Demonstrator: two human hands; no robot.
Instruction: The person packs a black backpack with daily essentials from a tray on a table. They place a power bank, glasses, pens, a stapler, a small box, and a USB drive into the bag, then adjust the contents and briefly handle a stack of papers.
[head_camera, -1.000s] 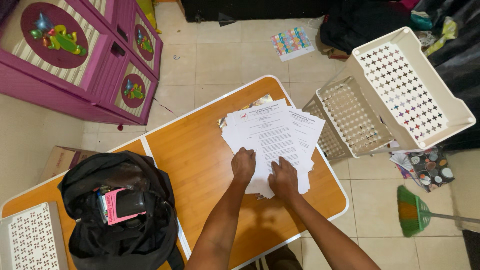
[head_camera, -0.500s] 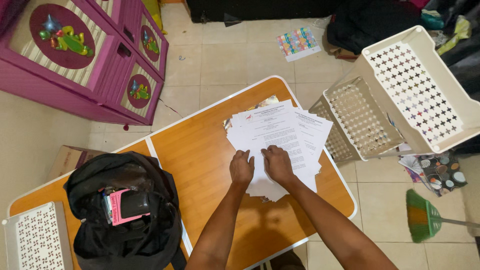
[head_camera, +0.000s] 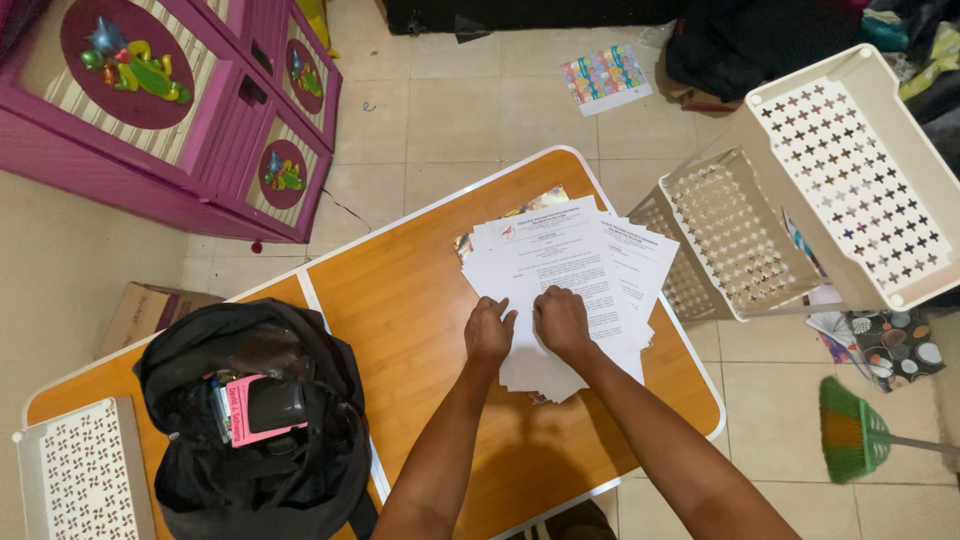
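Head view: both flat hands on paper stack, long axis away.

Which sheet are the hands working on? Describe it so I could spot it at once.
On the orange table, right of the black backpack, lies a fanned pile of white papers. Both the left hand and right hand rest on its top sheet, the only fully uncovered one.

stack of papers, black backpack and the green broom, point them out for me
stack of papers (head_camera: 575, 260), head view, on the printed top sheet.
black backpack (head_camera: 300, 345), head view, on its upper flap.
green broom (head_camera: 850, 430), head view, on the bristle head.
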